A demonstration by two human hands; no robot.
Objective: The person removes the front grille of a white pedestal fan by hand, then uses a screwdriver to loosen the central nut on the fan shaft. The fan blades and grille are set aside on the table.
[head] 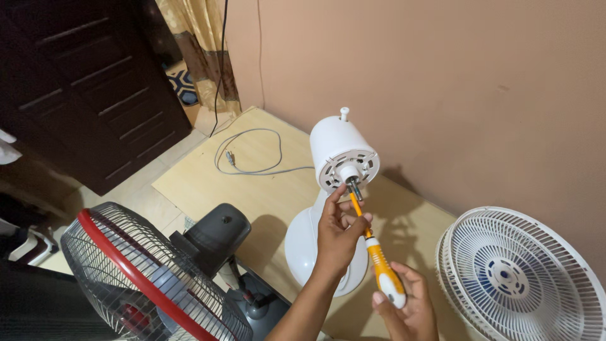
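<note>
The left hand [338, 233] is raised in front of the fan motor housing [341, 151], with its fingertips pinched on the metal shank of the screwdriver [377, 256] just below the tip. The right hand [407, 303] sits lower and nearer the camera and is clenched around the screwdriver's orange and white handle. The shank runs up and away from the right hand, through the left fingertips, to the motor shaft [353, 186] at the centre of the housing's round front plate. Whether the tip touches the shaft or only sits just beside it cannot be determined.

The white housing stands directly above both hands on a white stand [300, 243], whose base lies behind the left wrist. A small knob [344, 113] projects from the top of the housing.

To the right of the right hand, a white fan guard [524, 278] lies flat on the wooden board [265, 183] that carries the fan. To the left of the left forearm stands a second fan [158, 278] with a dark wire grille, a red rim and a grey motor housing. Beyond the hands, a grey power cord [252, 155] lies looped on the board, near a dark door [82, 82]. A beige wall [442, 82] rises behind the white fan.
</note>
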